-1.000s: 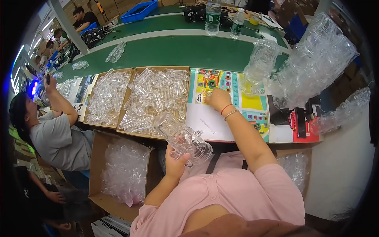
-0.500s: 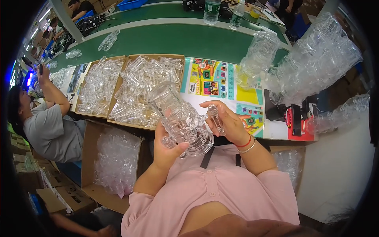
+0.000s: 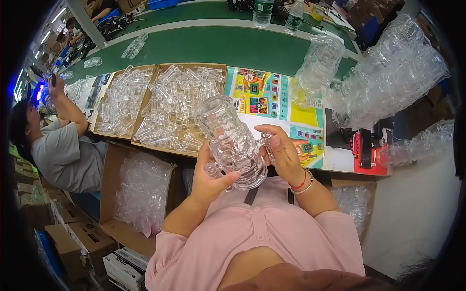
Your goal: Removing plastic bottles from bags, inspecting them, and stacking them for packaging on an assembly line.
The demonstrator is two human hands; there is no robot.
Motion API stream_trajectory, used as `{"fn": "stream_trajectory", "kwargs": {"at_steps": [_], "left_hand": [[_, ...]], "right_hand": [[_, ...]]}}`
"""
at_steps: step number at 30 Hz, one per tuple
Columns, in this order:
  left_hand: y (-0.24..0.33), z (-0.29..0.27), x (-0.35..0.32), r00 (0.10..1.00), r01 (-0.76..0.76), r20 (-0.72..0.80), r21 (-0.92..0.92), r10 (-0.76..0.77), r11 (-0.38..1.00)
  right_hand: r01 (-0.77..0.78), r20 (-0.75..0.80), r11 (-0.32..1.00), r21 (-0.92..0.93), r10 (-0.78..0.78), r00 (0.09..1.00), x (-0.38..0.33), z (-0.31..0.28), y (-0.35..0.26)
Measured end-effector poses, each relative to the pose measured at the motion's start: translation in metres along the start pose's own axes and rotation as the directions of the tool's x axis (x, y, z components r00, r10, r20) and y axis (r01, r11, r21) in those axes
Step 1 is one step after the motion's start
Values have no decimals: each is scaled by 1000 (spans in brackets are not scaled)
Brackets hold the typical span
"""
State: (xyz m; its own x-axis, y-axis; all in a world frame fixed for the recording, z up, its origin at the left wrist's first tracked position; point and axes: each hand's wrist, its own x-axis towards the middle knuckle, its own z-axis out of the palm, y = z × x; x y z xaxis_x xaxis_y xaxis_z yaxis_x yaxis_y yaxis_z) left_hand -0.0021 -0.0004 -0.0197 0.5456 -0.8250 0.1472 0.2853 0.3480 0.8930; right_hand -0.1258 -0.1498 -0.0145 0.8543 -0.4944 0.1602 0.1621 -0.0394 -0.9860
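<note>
Centre of frame: left hand (image 3: 208,175), partly curled, clamps around clear vessel (image 3: 227,130). Right hand (image 3: 287,159), half closed, thumb and fingers pinch clear handle (image 3: 266,144) at vessel's right side.

1. We see a brightly lit scene, the light even and fairly cool across the green tabletop (image 3: 194,48).
2. We find white ceiling tubes (image 3: 45,37) glowing at the upper left, with a blown-out blue light (image 3: 39,93) below them.
3. We catch small white glints on the clear vessel (image 3: 230,133), and broader glare on the wrapped bundle (image 3: 393,72) at right; see-through edges merge there.
4. We notice dimmer light over the cartons (image 3: 90,240) at lower left.
5. We get straight edges bowed by the fisheye, and black corners.
6. We read the middle as reasonably sharp, the rim softer, with dark blurred wisps (image 3: 417,269) at lower right.
</note>
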Motion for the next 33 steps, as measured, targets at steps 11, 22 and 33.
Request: {"fn": "stream_trajectory", "kwargs": {"at_steps": [11,22,33], "left_hand": [[-10,-8,-5,985,44,167,-6,-42,999],[2,9,-30,449,-660,876,191,178,727],[-11,17,-34,632,-486,767,280,112,828]], "right_hand": [[273,38,925,-266,-273,961,-13,-17,0],[512,503,853,103,-488,713,-65,-9,-17],[37,686,988,147,-129,716,-38,-77,46]]}}
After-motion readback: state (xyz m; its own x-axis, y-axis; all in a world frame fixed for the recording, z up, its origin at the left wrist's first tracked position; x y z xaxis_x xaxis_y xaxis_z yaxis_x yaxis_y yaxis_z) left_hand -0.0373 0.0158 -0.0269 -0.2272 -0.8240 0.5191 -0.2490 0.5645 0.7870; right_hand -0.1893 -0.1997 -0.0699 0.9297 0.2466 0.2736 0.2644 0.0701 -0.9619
